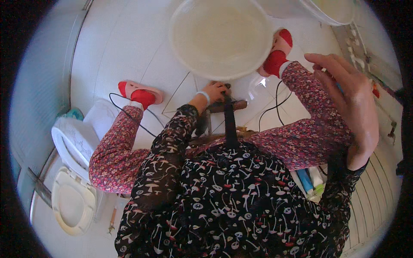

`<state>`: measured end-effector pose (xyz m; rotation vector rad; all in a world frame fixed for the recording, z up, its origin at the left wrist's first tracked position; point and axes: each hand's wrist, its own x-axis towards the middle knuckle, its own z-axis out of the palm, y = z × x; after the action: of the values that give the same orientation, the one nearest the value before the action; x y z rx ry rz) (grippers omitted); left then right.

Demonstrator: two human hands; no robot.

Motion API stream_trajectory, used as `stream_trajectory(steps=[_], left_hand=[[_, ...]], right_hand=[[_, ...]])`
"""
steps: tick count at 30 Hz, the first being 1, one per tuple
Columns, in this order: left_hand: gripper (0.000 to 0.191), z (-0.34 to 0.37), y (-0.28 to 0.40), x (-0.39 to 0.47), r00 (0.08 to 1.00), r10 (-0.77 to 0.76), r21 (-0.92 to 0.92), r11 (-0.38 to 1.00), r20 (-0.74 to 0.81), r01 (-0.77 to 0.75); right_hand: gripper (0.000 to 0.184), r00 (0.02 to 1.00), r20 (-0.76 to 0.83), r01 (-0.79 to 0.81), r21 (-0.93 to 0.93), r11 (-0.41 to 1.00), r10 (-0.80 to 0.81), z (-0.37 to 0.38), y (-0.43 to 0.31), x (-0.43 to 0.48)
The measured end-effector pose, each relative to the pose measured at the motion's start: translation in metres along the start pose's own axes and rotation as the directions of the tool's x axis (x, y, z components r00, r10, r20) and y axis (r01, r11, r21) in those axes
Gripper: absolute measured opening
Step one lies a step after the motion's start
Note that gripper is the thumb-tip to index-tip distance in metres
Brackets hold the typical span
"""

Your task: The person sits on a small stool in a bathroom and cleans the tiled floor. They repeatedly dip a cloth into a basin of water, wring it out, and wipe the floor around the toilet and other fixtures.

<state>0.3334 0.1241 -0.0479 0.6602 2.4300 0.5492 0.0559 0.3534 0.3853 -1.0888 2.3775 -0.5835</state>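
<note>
Low in front of me, my left hand [214, 92] has its fingers bent around the far end of a black strap [230, 122]. The strap runs from my lap, and what it joins under the fingers is hidden. A brown bar [239, 105], perhaps wooden, lies beneath the hand and strap. Just beyond my fingers stands a large round pale basin [222, 38] that seems to hold cloudy liquid. My right hand [350, 85] is raised at the right, its fingers partly bent. A small white spot shows by the fingers; whether it is something held is unclear.
A white toilet bowl [72, 143] with a raised-looking seat [73, 201] stands at the left. Black cord [274, 104] trails over the tiled floor [129, 48]. Another pale tub [332, 11] is at upper right. Blue and white packets [308, 180] sit by my right thigh.
</note>
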Motion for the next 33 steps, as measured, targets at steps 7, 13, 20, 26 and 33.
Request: stream_trajectory(steps=[7,13,20,26,33], left_hand=[[0.019,-0.022,-0.032,-0.065,0.914,-0.401,0.191,0.903,0.058,0.384],[0.012,-0.073,-0.063,-0.048,0.852,-0.513,-0.138,0.841,0.104,0.523],[0.022,-0.111,-0.034,0.007,0.851,-0.364,-0.677,0.519,0.378,0.522],[0.024,-0.114,-0.019,0.014,0.947,-0.186,-0.851,0.419,0.262,0.317],[0.021,-0.091,0.013,0.057,0.919,-0.155,-0.88,0.266,0.364,0.393]], right_hand=[[0.032,0.835,-0.428,-0.202,0.346,0.916,0.346,-0.04,0.127,-0.073],[0.035,0.706,-0.207,-0.26,0.814,0.519,0.677,0.074,0.274,-0.136],[0.042,0.805,0.252,-0.472,0.821,0.321,0.538,0.334,0.237,-0.133],[0.05,0.775,0.317,-0.628,0.486,0.608,0.547,0.381,0.185,-0.093],[0.027,0.825,0.274,-0.438,-0.242,0.866,0.494,0.392,0.231,-0.159]])
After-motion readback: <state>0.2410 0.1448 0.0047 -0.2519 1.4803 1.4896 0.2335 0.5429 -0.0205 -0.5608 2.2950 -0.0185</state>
